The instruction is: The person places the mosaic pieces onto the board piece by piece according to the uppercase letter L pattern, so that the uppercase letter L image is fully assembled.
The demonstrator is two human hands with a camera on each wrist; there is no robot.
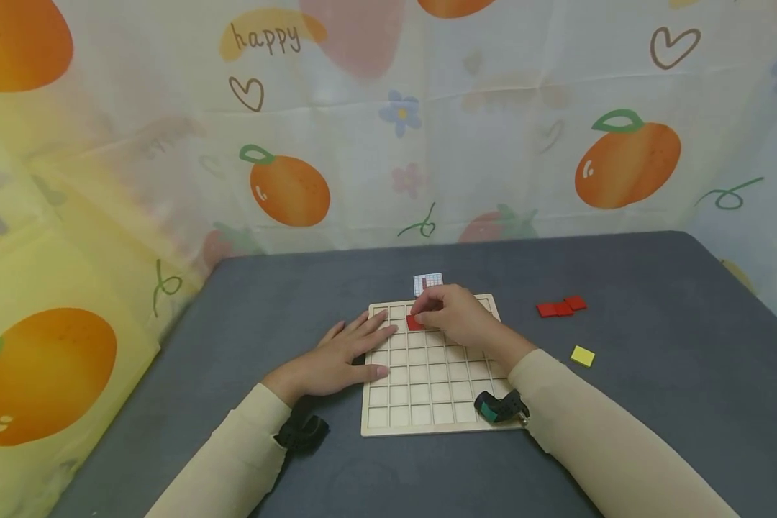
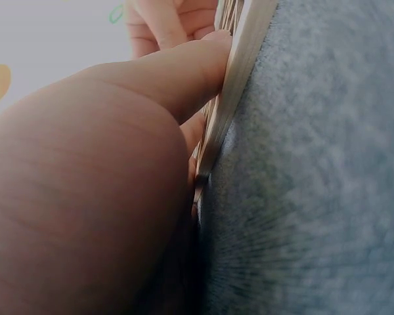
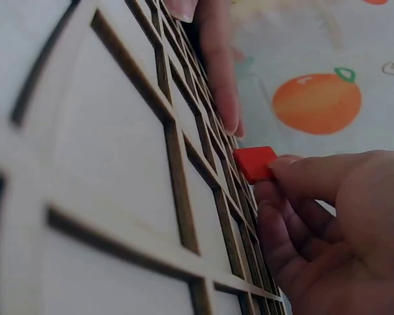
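A light wooden grid board [image 1: 398, 416] with square recesses lies on the table. My right hand [image 1: 456, 316] pinches a red square tile [image 1: 414, 323] between thumb and fingers over the board's far rows. In the right wrist view the red tile [image 3: 255, 163] is tilted, with one edge at the grid; whether it touches the bottom of a recess cannot be seen. My left hand [image 1: 346, 356] rests with spread, straight fingers on the board's left edge. The left wrist view shows its thumb against the board's rim [image 2: 240, 79].
Several red tiles [image 1: 562, 308] lie to the right of the board, and a yellow tile [image 1: 583, 355] lies nearer. Behind the board's far edge is a small printed grid card [image 1: 427, 283]. A fruit-patterned curtain [image 1: 362, 144] hangs behind the dark grey table [image 1: 285, 302].
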